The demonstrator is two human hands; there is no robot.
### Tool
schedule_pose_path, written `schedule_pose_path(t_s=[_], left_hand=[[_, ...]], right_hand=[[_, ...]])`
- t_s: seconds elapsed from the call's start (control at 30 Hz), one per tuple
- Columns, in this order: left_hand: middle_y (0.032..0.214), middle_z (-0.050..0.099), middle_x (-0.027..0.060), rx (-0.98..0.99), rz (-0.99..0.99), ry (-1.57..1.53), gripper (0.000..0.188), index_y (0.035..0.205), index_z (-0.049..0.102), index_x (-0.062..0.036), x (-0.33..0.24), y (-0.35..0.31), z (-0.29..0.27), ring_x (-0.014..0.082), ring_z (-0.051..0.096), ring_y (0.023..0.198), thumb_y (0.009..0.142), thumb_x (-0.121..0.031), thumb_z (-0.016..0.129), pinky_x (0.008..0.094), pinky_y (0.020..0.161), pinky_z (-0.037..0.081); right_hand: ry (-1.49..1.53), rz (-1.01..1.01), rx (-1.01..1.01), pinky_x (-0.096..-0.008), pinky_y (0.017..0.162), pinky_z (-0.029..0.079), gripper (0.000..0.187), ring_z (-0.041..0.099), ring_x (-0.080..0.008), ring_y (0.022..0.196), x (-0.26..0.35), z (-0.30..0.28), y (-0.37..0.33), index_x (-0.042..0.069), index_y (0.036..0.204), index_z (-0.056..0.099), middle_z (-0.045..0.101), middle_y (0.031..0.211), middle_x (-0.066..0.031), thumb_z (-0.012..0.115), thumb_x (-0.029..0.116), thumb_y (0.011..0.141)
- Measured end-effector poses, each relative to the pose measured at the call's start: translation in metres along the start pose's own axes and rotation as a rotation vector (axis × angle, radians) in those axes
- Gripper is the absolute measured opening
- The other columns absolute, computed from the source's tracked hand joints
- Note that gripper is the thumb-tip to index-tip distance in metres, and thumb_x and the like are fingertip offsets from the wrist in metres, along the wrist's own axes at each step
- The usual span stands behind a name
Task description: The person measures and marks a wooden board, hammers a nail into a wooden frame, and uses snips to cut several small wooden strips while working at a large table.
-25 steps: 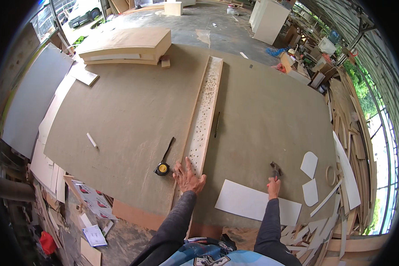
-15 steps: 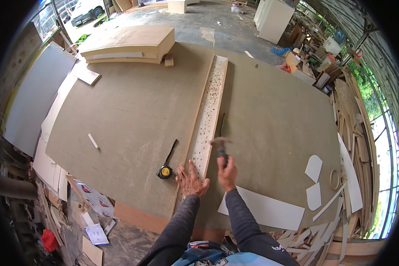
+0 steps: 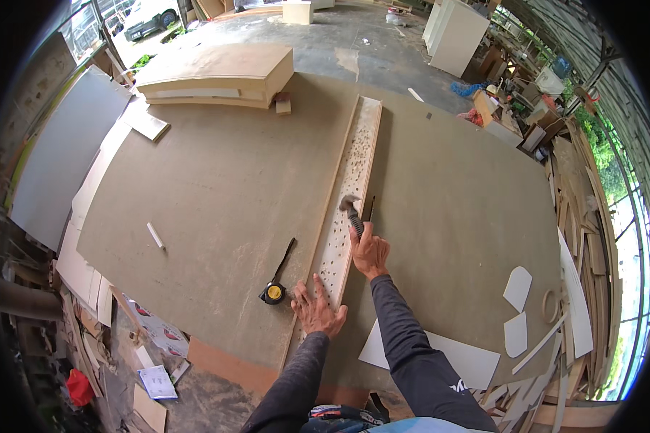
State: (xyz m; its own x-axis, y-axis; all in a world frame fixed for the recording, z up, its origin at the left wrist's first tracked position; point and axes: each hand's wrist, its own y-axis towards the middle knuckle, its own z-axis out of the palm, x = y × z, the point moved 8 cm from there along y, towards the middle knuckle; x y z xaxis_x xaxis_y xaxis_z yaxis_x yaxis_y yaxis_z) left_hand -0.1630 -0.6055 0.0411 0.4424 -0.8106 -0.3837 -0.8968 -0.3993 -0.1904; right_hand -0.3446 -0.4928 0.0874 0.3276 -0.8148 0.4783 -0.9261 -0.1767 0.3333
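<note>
A long, narrow wooden panel (image 3: 337,225) with raised edges and a white face full of small holes or dark spots lies lengthwise before me. Over its near end my left hand (image 3: 316,310) rests with fingers spread, pressing on the face and left edge. My right hand (image 3: 370,252) is wrapped round the handle of a claw hammer (image 3: 352,209), whose head is over the panel's middle; whether it touches the face I cannot tell. A thin dark rod-like tool (image 3: 372,208) lies just right of the panel. Left of my left hand sits a black and yellow tape measure (image 3: 273,292).
The panel lies on a large brown worktable (image 3: 195,173). A curved wooden box (image 3: 217,76) stands at its far left. White offcuts (image 3: 516,289) and a tape roll (image 3: 549,306) lie at the right, a white sheet (image 3: 440,353) near the front edge. Stacked timber strips (image 3: 585,238) line the right side.
My right hand has moved the hammer forward, and its head has gone from right of the panel to over it. My left hand stays on the near end. The view has shifted slightly.
</note>
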Motion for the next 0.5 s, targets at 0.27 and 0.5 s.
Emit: schedule_pose_path(t_s=[0.27,0.5], left_hand=[[0.154,0.016,0.0273,0.033,0.001,0.018,0.114,0.159,0.018,-0.0096,-0.005,-0.003,0.007,0.0431,0.014,0.146,0.069,-0.048,0.075,0.0598,0.114,0.019],[0.154,0.014,0.0286,0.046,0.011,-0.009,0.115,0.159,0.016,-0.0074,-0.005,0.0,0.002,0.0453,0.012,0.146,0.069,-0.047,0.075,0.0596,0.115,0.016]], right_hand=[[-0.114,0.052,0.127,-0.0499,0.061,0.052,0.031,0.065,-0.0392,0.067,-0.007,0.024,-0.016,0.003,0.104,0.05,0.065,0.074,-0.0204,0.056,0.033,0.099],[-0.029,0.03,-0.103,-0.0513,0.057,0.051,0.034,0.066,-0.0422,0.062,0.01,0.004,-0.023,0.001,0.106,0.05,0.066,0.068,-0.0225,0.054,0.034,0.099]])
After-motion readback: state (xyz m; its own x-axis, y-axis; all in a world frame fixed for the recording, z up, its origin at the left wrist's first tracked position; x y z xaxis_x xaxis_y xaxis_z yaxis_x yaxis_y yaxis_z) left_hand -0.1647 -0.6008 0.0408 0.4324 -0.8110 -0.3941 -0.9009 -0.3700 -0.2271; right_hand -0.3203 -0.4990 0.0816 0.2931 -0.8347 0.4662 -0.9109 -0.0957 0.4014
